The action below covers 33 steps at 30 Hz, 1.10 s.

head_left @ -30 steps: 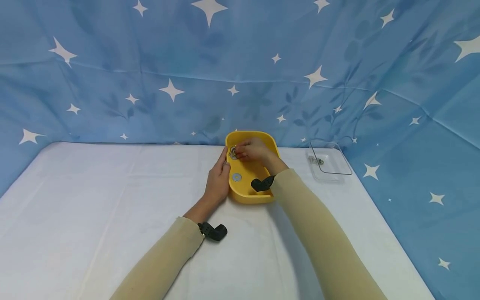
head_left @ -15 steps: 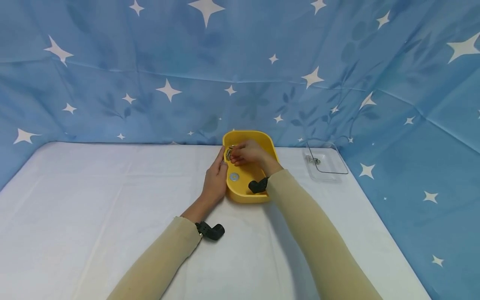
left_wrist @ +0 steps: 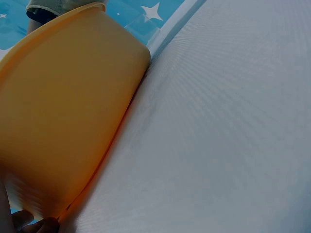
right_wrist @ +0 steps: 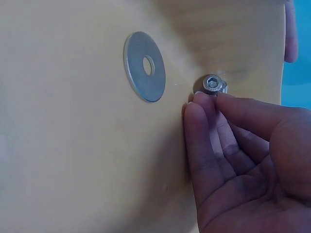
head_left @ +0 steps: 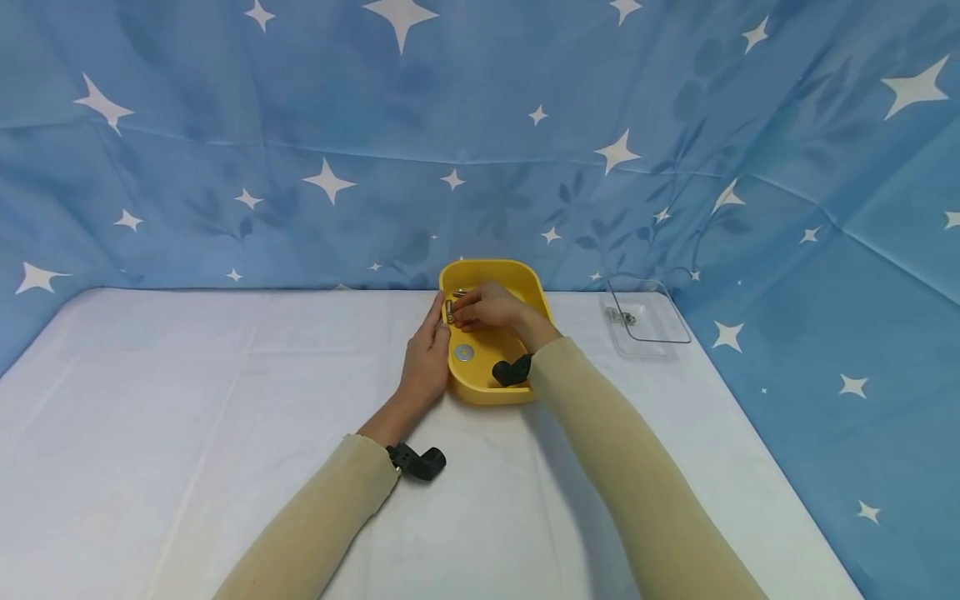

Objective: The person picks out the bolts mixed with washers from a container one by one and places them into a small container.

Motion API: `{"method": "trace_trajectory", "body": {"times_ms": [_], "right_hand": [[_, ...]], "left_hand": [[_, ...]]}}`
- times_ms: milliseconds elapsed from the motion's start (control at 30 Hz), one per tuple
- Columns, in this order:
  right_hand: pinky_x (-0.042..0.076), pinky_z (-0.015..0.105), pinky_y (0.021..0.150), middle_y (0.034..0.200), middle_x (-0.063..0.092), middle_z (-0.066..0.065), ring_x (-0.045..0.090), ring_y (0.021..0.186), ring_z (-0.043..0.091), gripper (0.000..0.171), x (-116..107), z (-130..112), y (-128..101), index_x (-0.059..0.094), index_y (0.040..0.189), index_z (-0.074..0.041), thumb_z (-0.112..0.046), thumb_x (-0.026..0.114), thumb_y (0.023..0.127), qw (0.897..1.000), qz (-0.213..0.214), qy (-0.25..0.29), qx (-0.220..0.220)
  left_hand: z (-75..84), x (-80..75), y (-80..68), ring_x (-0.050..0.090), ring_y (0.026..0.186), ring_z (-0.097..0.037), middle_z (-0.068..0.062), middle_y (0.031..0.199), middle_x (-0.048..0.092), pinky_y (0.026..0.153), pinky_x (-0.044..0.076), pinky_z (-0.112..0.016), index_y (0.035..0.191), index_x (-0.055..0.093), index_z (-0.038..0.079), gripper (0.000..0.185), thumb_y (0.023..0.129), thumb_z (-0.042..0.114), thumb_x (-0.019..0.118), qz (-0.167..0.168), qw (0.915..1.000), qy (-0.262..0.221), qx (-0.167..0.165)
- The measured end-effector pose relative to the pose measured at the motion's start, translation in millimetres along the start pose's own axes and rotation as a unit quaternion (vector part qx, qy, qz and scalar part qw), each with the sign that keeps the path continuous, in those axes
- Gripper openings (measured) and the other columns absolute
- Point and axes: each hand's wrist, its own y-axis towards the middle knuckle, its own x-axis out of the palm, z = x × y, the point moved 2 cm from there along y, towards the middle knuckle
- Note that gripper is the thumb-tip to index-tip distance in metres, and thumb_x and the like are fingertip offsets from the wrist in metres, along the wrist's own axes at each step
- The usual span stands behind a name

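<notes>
A yellow bin stands on the white-covered table. Along its left outer wall rests my left hand, fingers stretched up the side; dark fingertips show low beside the bin wall in the left wrist view. Inside, my right hand pinches a socket head screw between thumb and fingertips, close to the left wall. Only the screw's round head with its hex recess shows clearly. A large flat washer lies on the bin floor nearer the front. More metal hardware sits by the far left corner.
To the right stands a clear plastic box with small metal parts inside and a thin dark-edged transparent frame over it. Blue star-patterned cloth hangs behind the table and along its right side.
My right fingers have shifted slightly toward the front in the bin, and the metal pieces by the left wall have moved apart. My left hand stays at the wall. The head view has turned a little.
</notes>
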Motion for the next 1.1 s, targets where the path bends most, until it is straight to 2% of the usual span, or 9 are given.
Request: {"method": "trace_trajectory", "body": {"times_ms": [100,200,400,700,1100], "right_hand": [[0.060,0.028,0.087,0.123,0.070,0.022,0.070,0.086,0.012,0.032,0.0,1.0,0.5,0.066,0.129,0.005,-0.005,0.059,0.099,1.000,-0.002,0.003,0.002],[0.061,0.029,0.088,0.125,0.069,0.023,0.071,0.090,0.015,0.032,0.7,1.6,1.5,0.065,0.129,0.005,-0.006,0.059,0.099,1.000,-0.012,0.011,0.011],[0.060,0.032,0.091,0.123,0.069,0.022,0.071,0.094,0.017,0.033,1.4,1.0,0.3,0.063,0.130,0.004,-0.006,0.059,0.099,0.999,-0.035,0.030,0.027],[0.059,0.033,0.094,0.115,0.070,0.015,0.071,0.096,0.017,0.029,1.5,1.8,-1.2,0.063,0.126,0.004,-0.006,0.059,0.100,0.999,-0.045,0.027,0.011],[0.058,0.035,0.096,0.106,0.067,0.011,0.068,0.094,0.017,0.022,1.9,0.6,-3.1,0.061,0.120,0.004,-0.004,0.056,0.100,0.998,-0.054,0.030,0.001]], "left_hand": [[-0.6,0.6,0.3,0.051,0.139,-0.027,-0.007,0.162,0.040,0.118,0.039,-0.044,0.162,0.024,0.029,0.058,0.104,0.026,0.029,0.000,1.0000,0.001,0.002],[-1.9,0.5,0.5,0.038,0.149,-0.022,0.000,0.165,0.033,0.122,0.035,-0.044,0.162,0.023,0.028,0.058,0.104,0.028,0.029,-0.001,1.0000,0.002,0.001],[-1.7,0.2,0.3,0.039,0.149,-0.021,0.000,0.165,0.033,0.122,0.035,-0.044,0.162,0.022,0.029,0.059,0.104,0.029,0.029,-0.001,1.0000,0.006,-0.001],[-0.4,0.2,-0.2,0.042,0.147,-0.021,-0.006,0.163,0.038,0.119,0.038,-0.045,0.163,0.023,0.027,0.059,0.104,0.028,0.029,0.000,1.0000,0.004,0.005],[-1.6,0.4,0.5,0.040,0.148,-0.019,0.001,0.166,0.031,0.121,0.037,-0.043,0.163,0.021,0.028,0.059,0.105,0.029,0.028,-0.005,1.0000,0.007,0.000]]}}
